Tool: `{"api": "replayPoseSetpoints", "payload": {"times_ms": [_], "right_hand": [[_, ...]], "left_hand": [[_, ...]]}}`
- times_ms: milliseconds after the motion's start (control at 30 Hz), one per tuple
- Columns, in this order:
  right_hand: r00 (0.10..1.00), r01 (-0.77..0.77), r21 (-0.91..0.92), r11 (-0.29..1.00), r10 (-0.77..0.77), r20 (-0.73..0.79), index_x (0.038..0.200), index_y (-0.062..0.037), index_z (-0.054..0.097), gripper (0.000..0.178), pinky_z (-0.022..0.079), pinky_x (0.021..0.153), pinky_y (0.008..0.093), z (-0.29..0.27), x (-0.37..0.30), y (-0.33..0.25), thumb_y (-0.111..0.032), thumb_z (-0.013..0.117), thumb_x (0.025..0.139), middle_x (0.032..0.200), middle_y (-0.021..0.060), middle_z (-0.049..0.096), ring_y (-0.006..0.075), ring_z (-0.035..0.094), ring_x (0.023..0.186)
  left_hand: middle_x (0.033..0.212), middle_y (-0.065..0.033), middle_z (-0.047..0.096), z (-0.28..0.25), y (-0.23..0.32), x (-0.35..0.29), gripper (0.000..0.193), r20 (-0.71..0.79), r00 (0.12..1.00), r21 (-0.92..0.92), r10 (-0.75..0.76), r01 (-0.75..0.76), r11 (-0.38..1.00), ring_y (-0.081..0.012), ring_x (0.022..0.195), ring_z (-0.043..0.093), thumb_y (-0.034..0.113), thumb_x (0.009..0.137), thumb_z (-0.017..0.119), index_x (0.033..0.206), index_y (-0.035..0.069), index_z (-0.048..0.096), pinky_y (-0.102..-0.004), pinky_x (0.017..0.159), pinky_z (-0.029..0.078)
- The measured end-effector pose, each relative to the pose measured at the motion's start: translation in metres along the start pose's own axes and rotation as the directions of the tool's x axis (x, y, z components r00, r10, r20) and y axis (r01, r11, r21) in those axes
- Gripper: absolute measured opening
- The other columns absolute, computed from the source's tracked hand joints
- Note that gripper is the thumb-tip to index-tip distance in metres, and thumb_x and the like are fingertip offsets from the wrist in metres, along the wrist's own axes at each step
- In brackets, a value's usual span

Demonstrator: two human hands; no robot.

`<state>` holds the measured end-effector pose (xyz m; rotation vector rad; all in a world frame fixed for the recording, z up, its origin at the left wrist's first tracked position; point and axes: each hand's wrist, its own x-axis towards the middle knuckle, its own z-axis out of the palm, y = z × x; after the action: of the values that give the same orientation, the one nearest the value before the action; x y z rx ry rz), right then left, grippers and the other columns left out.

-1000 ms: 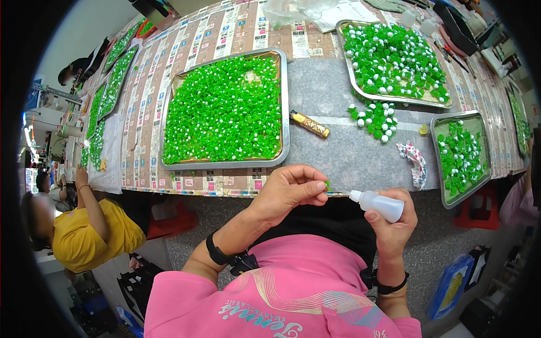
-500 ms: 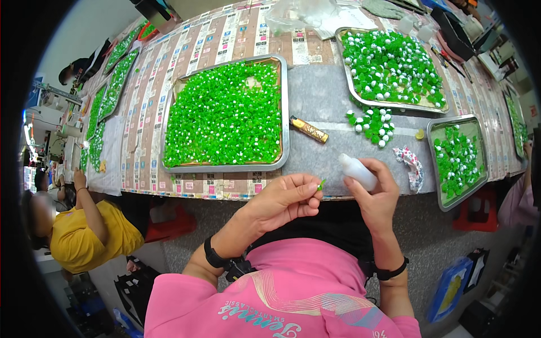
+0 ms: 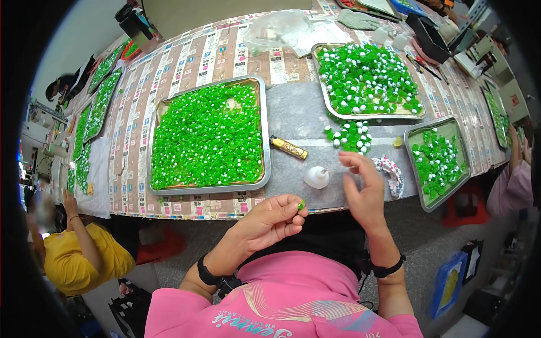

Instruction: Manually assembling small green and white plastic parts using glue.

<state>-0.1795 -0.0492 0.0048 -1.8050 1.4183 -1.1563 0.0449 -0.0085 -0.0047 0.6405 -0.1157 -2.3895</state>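
Observation:
My left hand (image 3: 273, 221) is closed at the table's near edge, pinching a small green plastic piece (image 3: 301, 204) between thumb and fingertips. My right hand (image 3: 363, 191) is empty, its thumb and fingers apart, just short of a small pile of green pieces with white balls (image 3: 354, 137). Between the hands a small white squeeze bottle (image 3: 316, 177) with a thin tip stands on the grey cloth (image 3: 296, 107). Left of the bottle lies a black and gold stick-shaped object (image 3: 288, 147).
A large metal tray (image 3: 267, 135) of green pieces stands left. Another tray (image 3: 372, 117) with green and white pieces is at the far right, a smaller one (image 3: 414, 169) nearer. A patterned fabric band (image 3: 393, 176) lies near my right hand. A person in yellow (image 3: 84, 256) sits left.
My right hand has set the white bottle upright on the cloth, let go and opened. The left hand keeps its pinch on the green piece. The whole view has shifted a little.

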Motion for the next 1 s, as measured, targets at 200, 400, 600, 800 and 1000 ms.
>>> {"api": "replayPoseSetpoints", "payload": {"times_ms": [200,400,600,800,1000], "right_hand": [[0.976,0.169,-0.360,0.918,-0.206,-0.066,0.094,-0.0037,0.064,0.019,0.045,0.078,0.0375,0.008,0.034,0.014,0.000,0.063,0.074,0.095,0.0096,0.062,0.0285,0.054,0.088],[0.980,0.178,-0.524,0.833,-0.201,0.013,0.086,-0.0042,0.063,0.015,0.045,0.076,0.0392,0.020,0.041,0.017,-0.005,0.067,0.072,0.089,0.0097,0.058,0.0281,0.053,0.086],[0.985,0.171,-0.568,0.805,-0.154,0.078,0.084,-0.0023,0.061,0.012,0.046,0.072,0.0391,0.014,0.035,0.018,-0.002,0.065,0.073,0.089,0.0122,0.056,0.0291,0.055,0.084],[0.999,0.013,-0.157,0.988,-0.007,0.037,0.093,-0.0013,0.063,0.019,0.048,0.068,0.0309,-0.004,0.020,0.008,0.002,0.064,0.074,0.092,0.0114,0.059,0.0233,0.059,0.079],[0.948,-0.226,0.402,0.887,0.104,0.301,0.100,-0.0019,0.065,0.021,0.047,0.074,0.0251,-0.021,-0.023,-0.012,0.001,0.067,0.079,0.096,0.0057,0.061,0.0130,0.058,0.085]], "left_hand": [[0.093,-0.0064,0.061,0.004,0.000,0.001,0.010,-0.004,0.999,0.076,0.038,-0.037,0.996,-0.0103,0.077,0.058,0.011,0.091,0.058,0.098,0.004,0.057,-0.0249,0.069,0.055],[0.093,-0.0067,0.063,0.003,-0.001,-0.002,0.010,-0.010,0.998,0.119,0.060,-0.058,0.991,-0.0101,0.077,0.061,0.010,0.091,0.058,0.098,0.004,0.059,-0.0253,0.071,0.055],[0.094,-0.0067,0.063,0.004,-0.002,0.000,0.010,0.016,0.998,0.157,0.063,-0.064,0.986,-0.0103,0.078,0.063,0.010,0.091,0.058,0.098,0.003,0.058,-0.0258,0.074,0.056],[0.093,-0.0080,0.063,0.011,-0.004,0.002,0.009,-0.013,0.996,0.176,0.093,-0.089,0.980,-0.0115,0.078,0.062,0.007,0.090,0.058,0.098,0.002,0.057,-0.0265,0.072,0.056],[0.091,-0.0078,0.063,0.014,-0.007,0.006,0.011,-0.034,0.989,0.267,0.141,-0.127,0.955,-0.0127,0.078,0.064,0.006,0.089,0.060,0.099,0.001,0.057,-0.0269,0.072,0.056]]}}
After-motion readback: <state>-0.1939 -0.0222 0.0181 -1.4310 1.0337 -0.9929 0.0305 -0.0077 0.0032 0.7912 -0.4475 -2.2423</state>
